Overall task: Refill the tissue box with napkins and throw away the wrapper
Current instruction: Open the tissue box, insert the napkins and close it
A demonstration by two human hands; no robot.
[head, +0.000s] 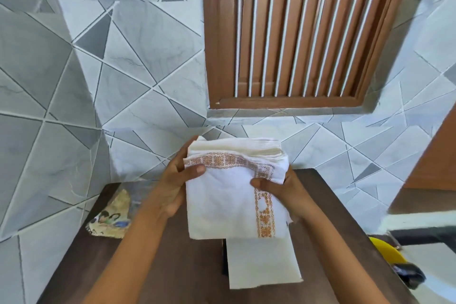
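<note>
Head view: the fingers (pixel 197 170) of the left hand (pixel 172 185) and those of the right hand (pixel 283 186) are clenched on a stack of white napkins (pixel 229 195) with an orange patterned border, thumbs on top, holding it above the dark wooden worktop (pixel 172 266). A single white napkin (pixel 261 264) hangs below the stack. The crumpled printed wrapper (pixel 111 217) lies on the worktop's left edge, apart from the hands.

Both hands, left hand (pixel 176 185) and right hand (pixel 283 189), grip a thick stack of white orange-patterned paper napkins (pixel 229 195) above the dark brown wooden surface (pixel 177 254); a crumpled printed plastic wrapper (pixel 112 217) lies at its left edge.
</note>
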